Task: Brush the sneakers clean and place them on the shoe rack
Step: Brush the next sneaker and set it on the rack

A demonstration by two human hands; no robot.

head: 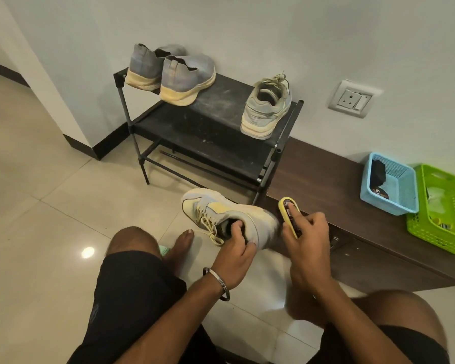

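Brush (290, 216) label unreadable; right hand (306, 241) grips it.

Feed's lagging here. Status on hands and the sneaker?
Left hand grips sneaker by its collar, off the floor. Right hand holds brush at its heel. Matching sneaker on shoe rack. Nothing blocking.

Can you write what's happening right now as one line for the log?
left hand: holds sneaker by its opening | right hand: holds brush at its heel | shoe rack: three shoes
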